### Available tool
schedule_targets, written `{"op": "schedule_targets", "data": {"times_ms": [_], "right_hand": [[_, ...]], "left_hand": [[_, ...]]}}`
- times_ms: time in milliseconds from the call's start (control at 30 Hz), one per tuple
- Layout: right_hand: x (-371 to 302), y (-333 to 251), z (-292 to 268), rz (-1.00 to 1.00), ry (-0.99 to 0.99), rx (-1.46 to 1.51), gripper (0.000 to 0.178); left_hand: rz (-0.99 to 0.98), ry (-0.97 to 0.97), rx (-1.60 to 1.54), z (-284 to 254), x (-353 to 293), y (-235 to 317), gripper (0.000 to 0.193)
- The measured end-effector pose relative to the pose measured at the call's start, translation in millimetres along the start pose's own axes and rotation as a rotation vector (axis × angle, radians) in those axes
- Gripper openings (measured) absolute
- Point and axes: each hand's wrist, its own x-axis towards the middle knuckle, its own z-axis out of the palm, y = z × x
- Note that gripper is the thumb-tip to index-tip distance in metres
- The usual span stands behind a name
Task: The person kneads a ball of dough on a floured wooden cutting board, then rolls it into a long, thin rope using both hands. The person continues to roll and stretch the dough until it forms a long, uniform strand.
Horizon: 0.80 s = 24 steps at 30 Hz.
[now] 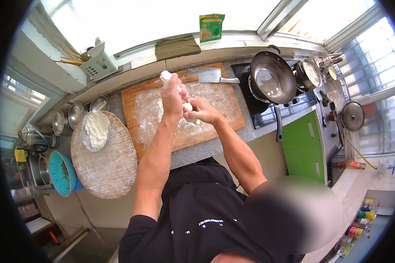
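Note:
My left hand (174,100) is closed around a piece of white dough (166,76), which sticks out above the fist. At the fist's lower right side a small lump of dough (187,107) shows, and the fingers of my right hand (202,112) close on it. Both hands are held over a floured wooden board (228,105) on the counter. Behind them on the board lie a wooden rolling pin (191,79) and a cleaver (210,75), its handle pointing right.
To the left, a bowl of flour (95,131) stands on a round, flour-dusted ribbed board (103,173). A turquoise basin (60,175) is beyond it. On the right, a wok (273,76) sits on the stove, its handle jutting out past the counter edge. A green packet (211,27) stands on the sill.

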Motion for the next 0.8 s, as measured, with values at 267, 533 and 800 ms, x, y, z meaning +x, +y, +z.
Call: {"op": "schedule_targets", "data": {"times_ms": [267,533,800], "right_hand": [[9.5,6.6,14.3,-0.046,0.209,0.004,0.024],[19.4,-8.7,10.2,-0.100,0.036,-0.057,0.027],[32.0,-2.4,4.1,-0.344,0.294,-0.286,0.022]], "left_hand": [[0.062,-0.041,0.060,20.0,-7.0,24.5,0.023],[0.095,-0.021,0.192,27.6,-13.0,22.6,0.028],[0.238,-0.038,0.261,31.5,-1.5,7.8,0.025]]}}
